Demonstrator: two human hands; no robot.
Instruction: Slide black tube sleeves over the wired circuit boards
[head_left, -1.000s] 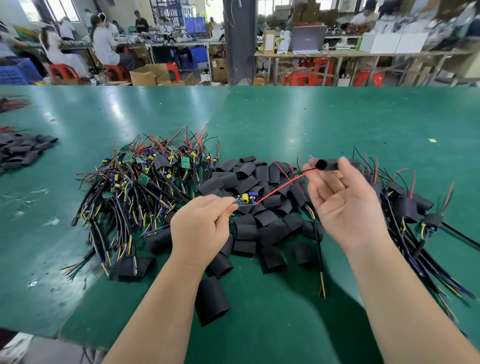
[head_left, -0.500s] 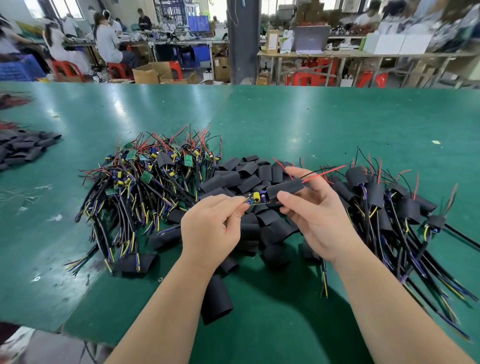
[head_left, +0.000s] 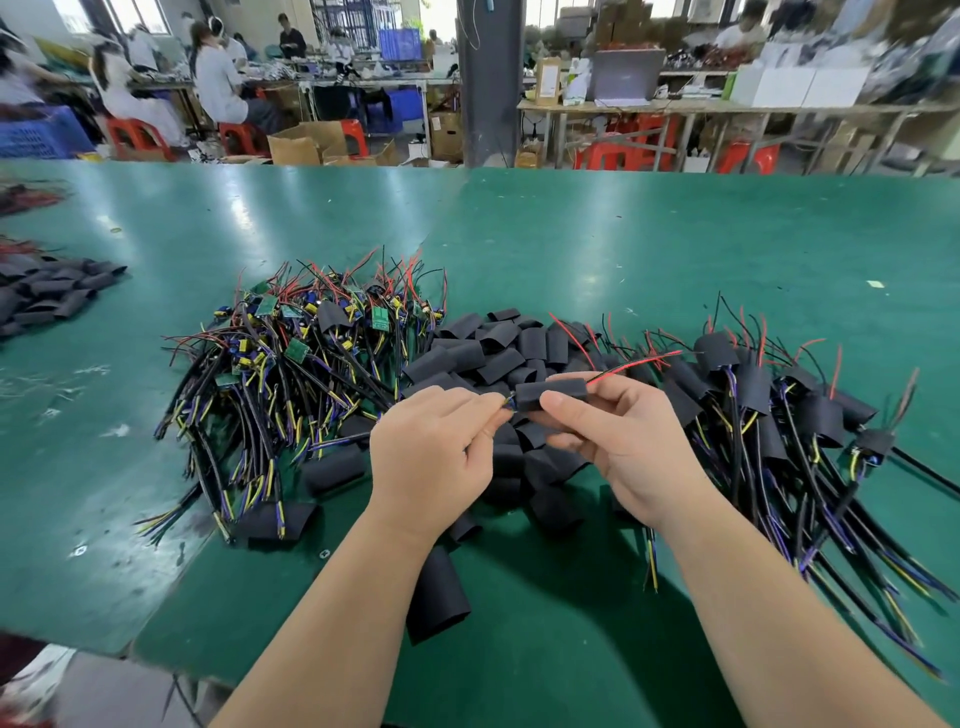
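Both arms are bare from the wrists down to where they leave view: the left forearm (head_left: 332, 623) and the right forearm (head_left: 769, 623) show only skin. The left hand (head_left: 431, 457) and the right hand (head_left: 628, 447) are bare as well. The right thumbnail (head_left: 551, 399) seems trimmed short, though blur makes that uncertain.

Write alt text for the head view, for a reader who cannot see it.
The right hand grips a black tube sleeve while the left hand pinches the wires at its end; a red wire pokes out opposite. On the green table: bare wired boards left, loose sleeves centre, sleeved boards right.
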